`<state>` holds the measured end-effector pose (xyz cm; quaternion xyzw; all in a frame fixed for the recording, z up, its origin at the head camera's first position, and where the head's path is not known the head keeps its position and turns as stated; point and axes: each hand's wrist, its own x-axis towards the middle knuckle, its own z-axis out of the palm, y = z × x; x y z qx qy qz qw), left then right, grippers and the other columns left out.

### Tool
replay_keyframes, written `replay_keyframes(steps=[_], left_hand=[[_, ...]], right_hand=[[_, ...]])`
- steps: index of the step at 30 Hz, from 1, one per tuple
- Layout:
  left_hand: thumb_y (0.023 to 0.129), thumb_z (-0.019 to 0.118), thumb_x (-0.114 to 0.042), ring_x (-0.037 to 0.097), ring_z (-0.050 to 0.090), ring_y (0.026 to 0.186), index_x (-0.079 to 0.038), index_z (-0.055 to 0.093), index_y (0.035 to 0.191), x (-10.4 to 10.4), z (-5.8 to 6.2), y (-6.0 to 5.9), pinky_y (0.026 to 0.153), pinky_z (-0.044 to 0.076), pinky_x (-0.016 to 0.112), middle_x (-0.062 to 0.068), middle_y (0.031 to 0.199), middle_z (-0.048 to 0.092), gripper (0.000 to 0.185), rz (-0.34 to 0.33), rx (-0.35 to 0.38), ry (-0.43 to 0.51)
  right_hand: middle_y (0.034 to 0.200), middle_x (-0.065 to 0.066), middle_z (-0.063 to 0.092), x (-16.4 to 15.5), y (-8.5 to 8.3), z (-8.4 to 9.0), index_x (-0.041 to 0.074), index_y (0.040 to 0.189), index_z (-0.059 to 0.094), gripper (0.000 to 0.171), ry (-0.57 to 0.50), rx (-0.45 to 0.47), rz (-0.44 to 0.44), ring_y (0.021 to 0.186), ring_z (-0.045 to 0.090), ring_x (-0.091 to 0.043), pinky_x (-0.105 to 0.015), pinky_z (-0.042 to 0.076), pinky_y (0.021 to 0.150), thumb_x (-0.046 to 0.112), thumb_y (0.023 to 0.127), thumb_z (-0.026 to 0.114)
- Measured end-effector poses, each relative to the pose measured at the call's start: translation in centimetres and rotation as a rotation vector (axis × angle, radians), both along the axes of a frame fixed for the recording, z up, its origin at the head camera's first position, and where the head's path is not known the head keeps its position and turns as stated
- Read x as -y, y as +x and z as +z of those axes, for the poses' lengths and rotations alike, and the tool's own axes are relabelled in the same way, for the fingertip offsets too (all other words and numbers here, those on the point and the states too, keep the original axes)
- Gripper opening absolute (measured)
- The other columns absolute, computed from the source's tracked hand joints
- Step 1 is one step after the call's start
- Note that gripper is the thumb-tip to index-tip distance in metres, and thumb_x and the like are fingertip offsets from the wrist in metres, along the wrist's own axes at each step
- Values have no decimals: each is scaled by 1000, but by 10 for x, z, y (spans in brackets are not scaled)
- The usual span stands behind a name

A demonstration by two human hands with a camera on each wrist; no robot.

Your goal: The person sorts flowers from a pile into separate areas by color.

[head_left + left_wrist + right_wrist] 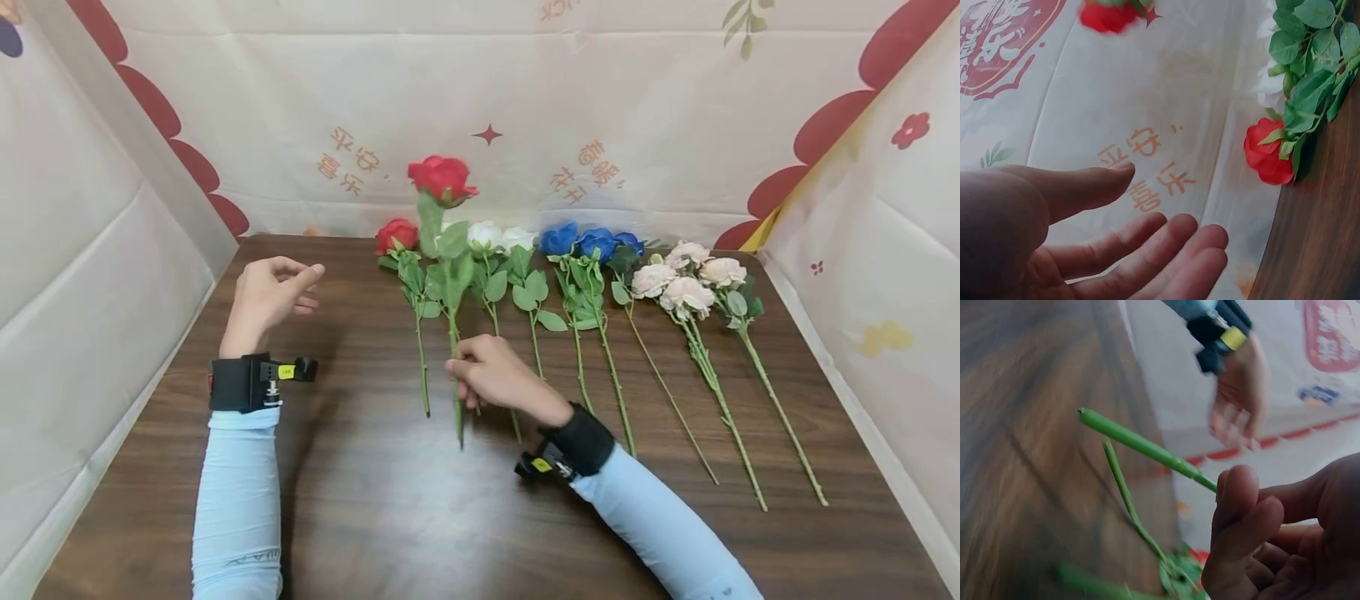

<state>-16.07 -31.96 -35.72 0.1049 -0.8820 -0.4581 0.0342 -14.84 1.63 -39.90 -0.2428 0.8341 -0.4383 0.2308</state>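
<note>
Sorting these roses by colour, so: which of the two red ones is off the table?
The taller red rose, its stem pinched in the right hand and raised upright. The other red rose lies flat at the row's left end.

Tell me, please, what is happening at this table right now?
A person's right hand pinches the green stem of a red artificial rose, holding it upright above the dark wooden table. The left hand hovers open and empty nearby. Another red rose, white roses, blue roses and pale pink roses lie in a row.
</note>
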Motion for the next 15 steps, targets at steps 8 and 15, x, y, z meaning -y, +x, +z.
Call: replay_keyframes(steps=[8, 15], left_hand=[[98, 71, -42, 0, 72, 62, -1, 67, 122, 0, 6, 0, 65, 64, 25, -4, 85, 75, 48, 99, -133, 110], [96, 72, -42, 0, 73, 63, -4, 70, 118, -4, 13, 5, 63, 63, 22, 3, 90, 76, 45, 133, -189, 89]], right_hand=[[60, -2, 68, 90, -16, -8, -1, 86, 72, 28, 171, 5, 66, 52, 68, -18, -22, 49, 47, 15, 104, 60], [53, -2, 62, 130, -43, -16, 2, 72, 70, 34, 224, 69, 8, 49, 61, -20, -25, 42, 44, 10, 100, 54]])
